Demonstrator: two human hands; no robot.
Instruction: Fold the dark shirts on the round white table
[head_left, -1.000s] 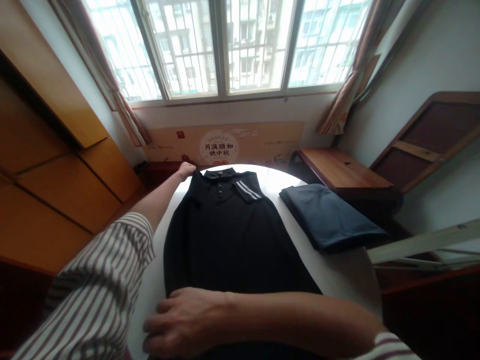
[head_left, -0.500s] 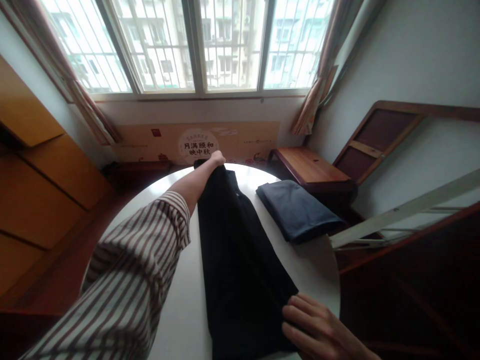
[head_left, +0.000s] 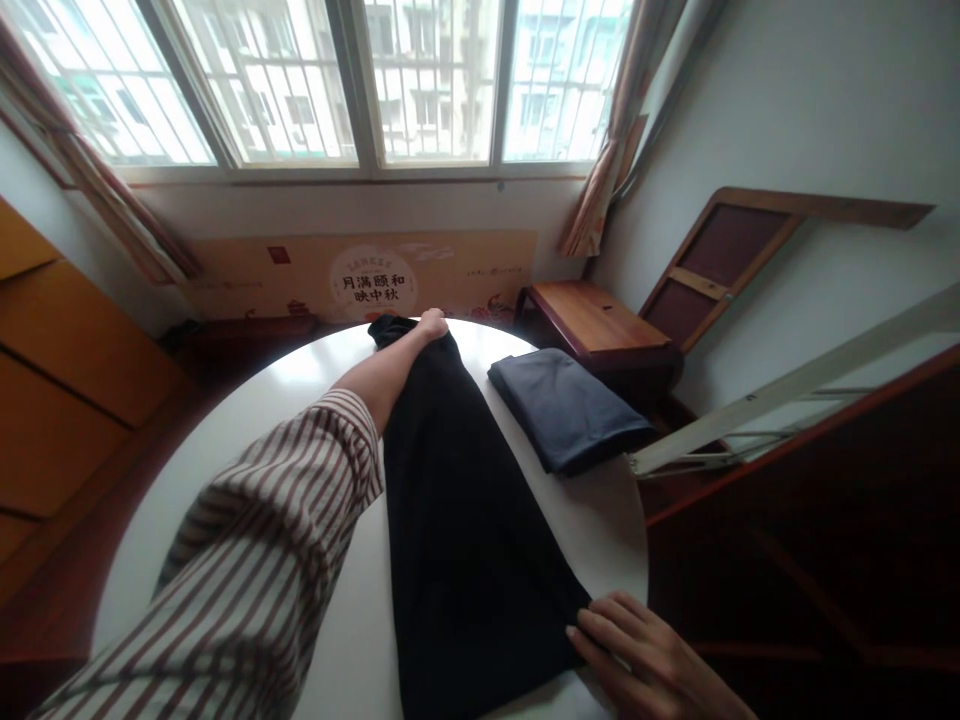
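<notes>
Black trousers, laid lengthwise, stretch across a round white table, narrower at the far end and wider near me. At that far end my left hand is closed on the cloth, its arm in a striped sleeve reaching along the left edge. A bunched bit of black fabric lies just beyond the wrist. My right hand pinches the near right corner, with the thumb partly hidden. To the right of the trousers lies a folded dark blue garment.
A wooden side table stands beyond the white table, below the window. On the right are a pale metal bar and a dark red-brown surface. Orange-brown cabinets line the left side.
The trousers' upper layer now lies smoother and covers the lower layer that showed along the right edge. Both hands keep their hold. The view has shifted slightly right.
</notes>
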